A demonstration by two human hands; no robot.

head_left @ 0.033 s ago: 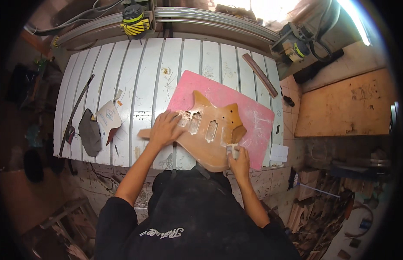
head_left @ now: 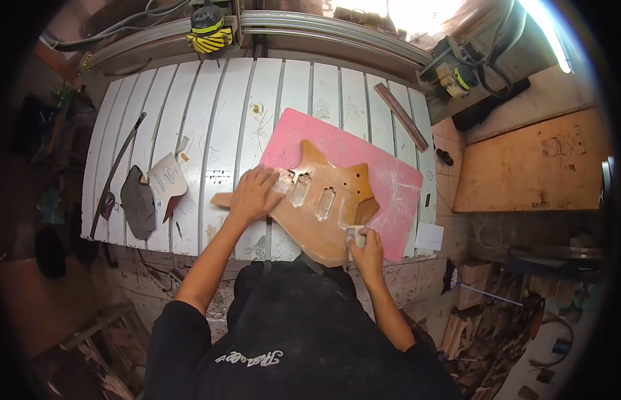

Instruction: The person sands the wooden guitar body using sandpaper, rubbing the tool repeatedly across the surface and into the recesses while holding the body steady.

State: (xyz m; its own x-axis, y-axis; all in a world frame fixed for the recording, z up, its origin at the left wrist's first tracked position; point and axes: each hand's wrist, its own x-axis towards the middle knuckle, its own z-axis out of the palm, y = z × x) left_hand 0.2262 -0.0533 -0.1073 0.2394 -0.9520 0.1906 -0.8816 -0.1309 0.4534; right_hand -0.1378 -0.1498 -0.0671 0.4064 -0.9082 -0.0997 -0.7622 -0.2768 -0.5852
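Note:
An unpainted wooden electric guitar body lies across a pink mat, its pickup cavities facing up. Part of its surface looks dusty and pale, while the horns and the carved edge on the right are a glossier amber. My left hand rests with fingers stretched out on the left part of the body, beside a cavity. Near the body's right edge, my right hand grips a small pale pad against the wood. Its exact kind is too small to tell.
The white slatted table carries a dark grey cloth, a cream sheet, a long dark strip and a brown wooden bar. A white paper lies at the right edge. A metal rail spans the back.
My right hand and the pad have shifted slightly left along the body's edge. The guitar body has moved a little, and my left hand stays on it.

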